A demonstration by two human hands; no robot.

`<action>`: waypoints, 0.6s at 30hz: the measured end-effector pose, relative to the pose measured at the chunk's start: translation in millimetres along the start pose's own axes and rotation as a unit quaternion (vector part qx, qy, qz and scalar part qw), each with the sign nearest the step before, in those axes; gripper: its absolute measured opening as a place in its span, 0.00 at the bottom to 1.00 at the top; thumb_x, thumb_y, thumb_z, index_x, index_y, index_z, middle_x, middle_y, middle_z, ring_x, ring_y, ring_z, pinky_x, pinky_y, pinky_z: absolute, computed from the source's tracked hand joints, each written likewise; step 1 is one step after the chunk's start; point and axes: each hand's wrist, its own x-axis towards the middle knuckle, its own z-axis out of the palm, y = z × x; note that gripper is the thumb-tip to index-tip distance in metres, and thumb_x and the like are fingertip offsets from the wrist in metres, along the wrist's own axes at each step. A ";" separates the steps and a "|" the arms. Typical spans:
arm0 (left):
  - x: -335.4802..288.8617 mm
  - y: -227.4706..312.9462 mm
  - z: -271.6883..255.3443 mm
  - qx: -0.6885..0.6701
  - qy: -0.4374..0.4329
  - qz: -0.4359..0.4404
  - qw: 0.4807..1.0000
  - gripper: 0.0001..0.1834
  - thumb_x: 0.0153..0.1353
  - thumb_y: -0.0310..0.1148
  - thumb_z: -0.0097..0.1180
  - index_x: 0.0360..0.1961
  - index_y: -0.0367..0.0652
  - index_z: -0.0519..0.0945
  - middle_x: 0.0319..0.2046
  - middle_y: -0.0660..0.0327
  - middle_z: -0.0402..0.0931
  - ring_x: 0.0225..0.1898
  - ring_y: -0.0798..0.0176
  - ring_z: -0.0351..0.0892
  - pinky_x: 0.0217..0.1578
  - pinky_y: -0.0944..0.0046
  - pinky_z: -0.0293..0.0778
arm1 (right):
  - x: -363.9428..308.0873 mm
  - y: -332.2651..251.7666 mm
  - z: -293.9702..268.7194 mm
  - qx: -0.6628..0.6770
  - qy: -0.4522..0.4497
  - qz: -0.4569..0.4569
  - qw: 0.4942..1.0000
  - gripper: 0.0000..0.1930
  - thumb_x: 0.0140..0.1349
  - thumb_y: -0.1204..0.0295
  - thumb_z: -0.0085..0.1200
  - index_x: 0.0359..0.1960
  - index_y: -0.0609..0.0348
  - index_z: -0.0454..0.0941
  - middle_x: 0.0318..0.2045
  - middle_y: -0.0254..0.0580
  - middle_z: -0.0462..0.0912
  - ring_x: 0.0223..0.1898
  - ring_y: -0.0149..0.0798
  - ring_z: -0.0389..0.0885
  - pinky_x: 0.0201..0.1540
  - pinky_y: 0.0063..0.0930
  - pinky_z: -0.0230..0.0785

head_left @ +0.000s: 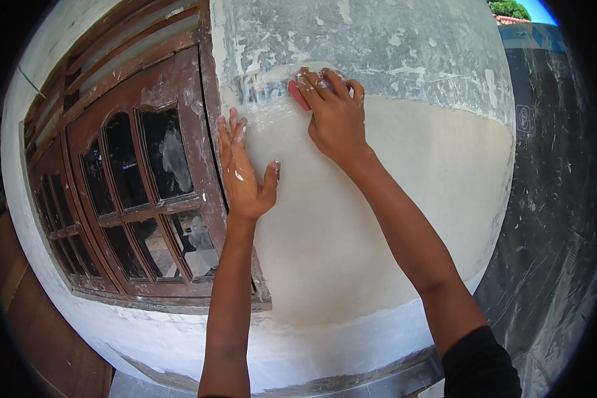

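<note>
A pinkish-red block (300, 97), perhaps a scraper or a spreader, is pinched between the thumb and bent fingers of the right hand (335, 113). It is held against the wall at the upper edge of a smooth cream coat (358, 239), near the window. The left hand (245, 179) is spread, thumb apart, beside the brown wooden window (121, 215); whether its palm is pressed to the wall cannot be told. Fingers on both hands are smeared with white.

By judgement, the work is partly done: the wall's middle is evenly covered, while the patchy grey upper wall (391, 46) appears uncoated. Thin, streaky coverage is seen along the border just left of the block.

A pale boxed emblem (523, 119) is printed on the dark plastic sheet (544, 225) at right; any lettering is too small to be read. No other label is seen.
</note>
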 end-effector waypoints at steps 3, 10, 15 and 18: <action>-0.9 -4.4 -0.1 0.000 -0.001 0.011 1.000 0.41 0.55 0.32 0.60 0.69 0.29 0.61 0.73 0.32 0.56 0.77 0.27 0.46 0.75 0.34 0.42 | -24.8 -5.0 2.5 0.003 -0.015 -0.006 1.000 0.29 0.52 0.83 0.53 0.59 0.58 0.79 0.63 0.40 0.80 0.65 0.49 0.74 0.65 0.54 0.53; -2.5 -2.9 2.5 -0.004 -0.014 0.005 1.000 0.40 0.64 0.37 0.57 0.73 0.31 0.57 0.76 0.34 0.51 0.79 0.31 0.43 0.75 0.38 0.42 | -3.3 2.9 -8.6 0.002 0.004 0.001 1.000 0.29 0.52 0.83 0.52 0.59 0.57 0.80 0.63 0.41 0.80 0.65 0.49 0.74 0.65 0.54 0.54; -4.2 -4.9 -0.7 0.000 0.003 0.007 1.000 0.39 0.60 0.35 0.58 0.70 0.29 0.60 0.73 0.31 0.55 0.77 0.28 0.47 0.74 0.35 0.43 | -50.5 -13.3 -19.2 -0.008 -0.061 -0.015 0.998 0.29 0.52 0.83 0.53 0.60 0.58 0.79 0.64 0.41 0.79 0.65 0.49 0.74 0.66 0.55 0.52; -5.0 -5.1 0.1 -0.021 0.014 0.003 1.000 0.40 0.61 0.35 0.58 0.70 0.28 0.59 0.73 0.30 0.55 0.77 0.28 0.47 0.74 0.35 0.44 | -37.2 -15.8 -27.1 0.006 -0.017 -0.008 1.000 0.30 0.52 0.83 0.53 0.61 0.58 0.78 0.64 0.41 0.78 0.65 0.49 0.74 0.67 0.55 0.51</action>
